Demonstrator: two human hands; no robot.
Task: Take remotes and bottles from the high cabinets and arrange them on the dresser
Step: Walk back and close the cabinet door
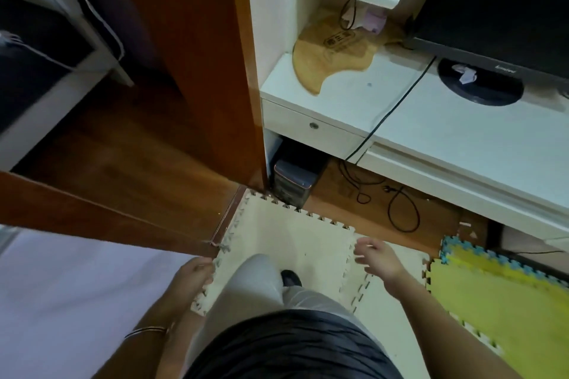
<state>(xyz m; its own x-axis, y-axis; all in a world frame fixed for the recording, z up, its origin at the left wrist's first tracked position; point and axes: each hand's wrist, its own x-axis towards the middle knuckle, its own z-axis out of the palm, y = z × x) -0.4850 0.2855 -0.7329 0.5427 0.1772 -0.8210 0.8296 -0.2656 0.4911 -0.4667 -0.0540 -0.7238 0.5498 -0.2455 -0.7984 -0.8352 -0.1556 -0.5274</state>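
Observation:
No remote or bottle shows in the head view. My left hand [194, 273] hangs low at my side over the edge of the cream foam mat [286, 237], fingers curled loosely with nothing in them. My right hand [379, 261] hangs on the other side with its fingers spread and nothing in it. My legs in light trousers and one dark shoe [291, 277] stand on the mat between the hands. The high cabinets are out of frame.
A white desk [437, 129] with a drawer stands ahead on the right, carrying a dark monitor [498, 3], a wooden board [329, 52] and cables. A tall brown wooden panel [197, 55] rises left of it. Yellow foam mat [498, 301] lies at right, a bed [77, 301] at lower left.

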